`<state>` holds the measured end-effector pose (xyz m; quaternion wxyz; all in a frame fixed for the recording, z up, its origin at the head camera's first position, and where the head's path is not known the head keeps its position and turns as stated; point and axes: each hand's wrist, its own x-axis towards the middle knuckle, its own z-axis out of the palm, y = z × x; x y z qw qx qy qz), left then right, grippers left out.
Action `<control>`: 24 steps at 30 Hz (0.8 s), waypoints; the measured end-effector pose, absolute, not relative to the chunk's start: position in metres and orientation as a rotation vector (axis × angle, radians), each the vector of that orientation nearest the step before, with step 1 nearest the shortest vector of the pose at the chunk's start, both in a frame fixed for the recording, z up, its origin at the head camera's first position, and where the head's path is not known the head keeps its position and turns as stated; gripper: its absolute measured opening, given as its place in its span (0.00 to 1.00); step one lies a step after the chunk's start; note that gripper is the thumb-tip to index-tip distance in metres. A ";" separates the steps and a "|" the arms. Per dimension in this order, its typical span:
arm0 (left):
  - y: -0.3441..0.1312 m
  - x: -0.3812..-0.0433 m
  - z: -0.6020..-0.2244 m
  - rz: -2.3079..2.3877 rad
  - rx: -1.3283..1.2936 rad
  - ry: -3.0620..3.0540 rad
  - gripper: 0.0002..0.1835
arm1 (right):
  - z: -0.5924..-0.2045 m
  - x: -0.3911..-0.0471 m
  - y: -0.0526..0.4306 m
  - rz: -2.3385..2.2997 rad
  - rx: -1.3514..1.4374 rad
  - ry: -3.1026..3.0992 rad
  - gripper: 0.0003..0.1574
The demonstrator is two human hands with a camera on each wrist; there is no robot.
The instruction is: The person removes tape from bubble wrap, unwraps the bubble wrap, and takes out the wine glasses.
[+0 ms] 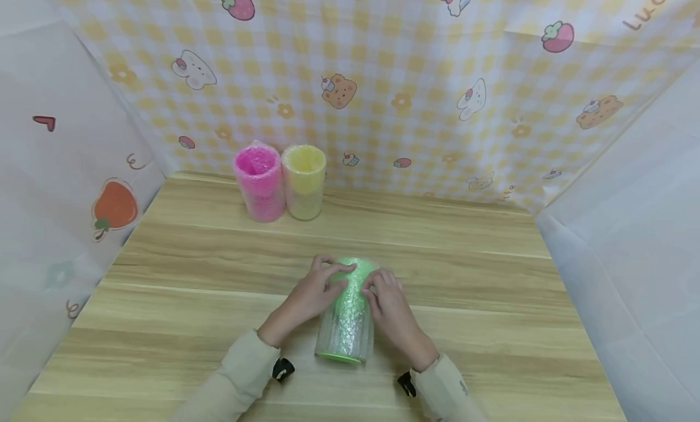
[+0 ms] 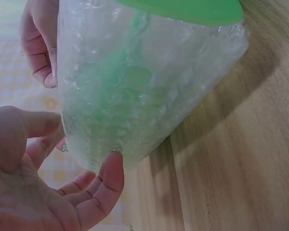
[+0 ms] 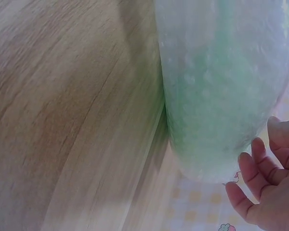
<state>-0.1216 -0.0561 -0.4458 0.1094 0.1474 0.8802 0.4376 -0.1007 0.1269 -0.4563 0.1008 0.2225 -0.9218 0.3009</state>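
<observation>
A green and clear cup [image 1: 347, 325] in bubble wrap lies on its side on the table, its flat green end [image 2: 202, 9] nearest me. My left hand [image 1: 314, 288] holds the far left side of it, fingers curved over the wrap. On the opposite side my right hand [image 1: 389, 300] has curled fingers, thumb and forefinger pinching at the bubble wrap [image 3: 221, 96]. The right wrist view shows the other right fingers bent and spread beside the wrap. Whether a wrap edge or tape is between the fingertips is too small to tell.
A pink wrapped cup [image 1: 268, 200] and a yellow wrapped cup [image 1: 304, 197] stand upright side by side at the back left of the wooden table [image 1: 465, 276]. Behind them hangs a yellow checked cloth [image 1: 415, 63]. White cloth sides [image 1: 49, 185] flank the table.
</observation>
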 end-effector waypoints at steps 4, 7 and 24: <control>-0.055 -0.121 -0.445 1.262 0.439 2.608 0.20 | -0.458 -0.101 0.130 0.992 0.670 -2.713 0.05; -0.054 -0.120 -0.446 1.243 0.432 2.622 0.22 | -0.459 -0.101 0.133 1.090 0.663 -2.708 0.06; -0.031 -0.119 -0.448 1.002 0.411 2.894 0.24 | -0.454 -0.099 0.148 1.371 0.583 -2.732 0.07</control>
